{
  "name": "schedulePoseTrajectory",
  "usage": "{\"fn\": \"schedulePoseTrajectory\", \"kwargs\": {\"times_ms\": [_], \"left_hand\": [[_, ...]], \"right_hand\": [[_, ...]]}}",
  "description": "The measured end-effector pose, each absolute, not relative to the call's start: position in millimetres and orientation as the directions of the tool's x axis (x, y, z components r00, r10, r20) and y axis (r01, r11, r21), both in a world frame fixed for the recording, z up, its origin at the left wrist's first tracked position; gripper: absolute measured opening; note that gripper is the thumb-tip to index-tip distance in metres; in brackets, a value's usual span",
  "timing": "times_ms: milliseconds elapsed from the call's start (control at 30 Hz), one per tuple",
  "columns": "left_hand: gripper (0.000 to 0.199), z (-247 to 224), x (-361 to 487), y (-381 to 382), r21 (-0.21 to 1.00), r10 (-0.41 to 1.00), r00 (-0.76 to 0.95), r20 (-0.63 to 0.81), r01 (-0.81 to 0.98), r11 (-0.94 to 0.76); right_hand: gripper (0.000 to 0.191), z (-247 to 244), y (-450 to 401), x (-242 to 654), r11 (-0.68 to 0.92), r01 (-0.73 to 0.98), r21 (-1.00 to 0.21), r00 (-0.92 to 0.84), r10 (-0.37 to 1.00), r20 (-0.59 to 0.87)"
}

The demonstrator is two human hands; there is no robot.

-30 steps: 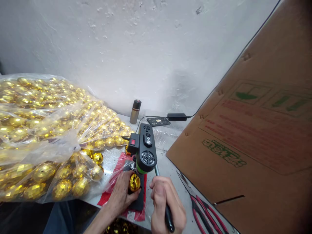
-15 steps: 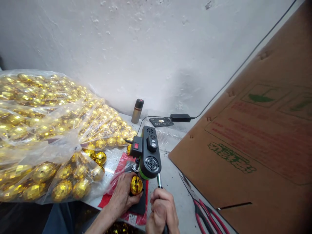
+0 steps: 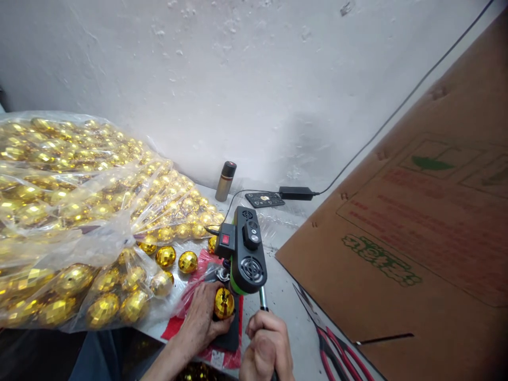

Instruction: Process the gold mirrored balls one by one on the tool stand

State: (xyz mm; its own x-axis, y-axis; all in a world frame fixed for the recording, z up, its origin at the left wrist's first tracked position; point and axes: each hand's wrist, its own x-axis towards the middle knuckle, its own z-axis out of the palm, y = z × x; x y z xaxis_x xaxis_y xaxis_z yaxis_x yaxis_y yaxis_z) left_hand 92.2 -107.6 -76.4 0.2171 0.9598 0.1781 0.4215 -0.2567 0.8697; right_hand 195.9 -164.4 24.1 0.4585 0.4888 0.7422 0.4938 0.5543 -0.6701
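Note:
My left hand [image 3: 201,312] is closed around a shiny gold faceted ball [image 3: 224,303], a mirror-ball ornament. It keeps the ball upright just below the front end of a small black machine [image 3: 251,248] with round vents and a red switch. The ball's top has a small dark mark or hole; whether the machine touches it I cannot tell. My right hand [image 3: 269,344] is wrapped round the lever [image 3: 264,299] on the machine's right side. Under the machine lies a dark base plate [image 3: 230,338] on a red plastic sheet [image 3: 171,327].
A large clear bag [image 3: 79,243] full of gold balls fills the left side. Loose gold balls [image 3: 188,261] lie beside it. Behind are a flask [image 3: 226,181], a phone-like black slab [image 3: 264,199] and a power adapter [image 3: 296,193]. Red-handled shears [image 3: 337,346] lie by a cardboard box [image 3: 397,227].
One more loose gold ball now lies on the table between the bag and the machine. The view has shifted slightly. Both hands keep nearly the same grip and place.

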Motion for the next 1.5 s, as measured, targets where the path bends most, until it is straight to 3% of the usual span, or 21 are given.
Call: {"fn": "schedulePoseTrajectory", "kwargs": {"times_ms": [200,367,700,867,1100,1233,1400,1500], "left_hand": [[0.05,-76.1,93.5,-107.5,0.869,0.96,0.21,0.184,0.421,-0.259],[0.053,-77.2,95.1,-106.7,0.871,0.964,0.196,0.179,0.425,-0.248],[0.055,-78.6,94.6,-107.3,0.883,0.968,0.194,0.162,0.408,-0.23],[0.056,-78.0,96.5,-106.8,0.878,0.968,0.19,0.161,0.42,-0.229],[0.057,-77.8,92.8,-106.9,0.875,0.965,0.217,0.149,0.425,-0.231],[0.055,-76.5,92.3,-104.1,0.869,0.96,0.222,0.173,0.424,-0.254],[0.055,-80.3,92.5,-105.5,0.861,0.952,0.205,0.227,0.414,-0.294],[0.063,-92.0,82.2,-122.2,0.85,0.935,0.249,0.254,0.404,-0.339]], "right_hand": [[0.038,18.0,-151.9,203.2,0.631,0.577,-0.518,0.393,0.342,0.854],[0.039,14.7,-146.5,205.6,0.637,0.6,-0.484,0.383,0.302,0.873],[0.039,13.1,-148.2,208.0,0.633,0.616,-0.47,0.366,0.299,0.881],[0.035,-12.1,-154.1,201.6,0.564,0.621,-0.545,0.403,0.366,0.838],[0.033,-36.5,-141.3,215.9,0.639,0.653,-0.407,0.265,0.311,0.913],[0.032,-13.0,-144.8,224.9,0.661,0.655,-0.367,0.184,0.331,0.925],[0.03,59.1,-155.9,226.2,0.625,0.554,-0.55,0.248,0.507,0.825],[0.027,86.6,-156.5,228.7,0.608,0.559,-0.564,0.197,0.563,0.802]]}}
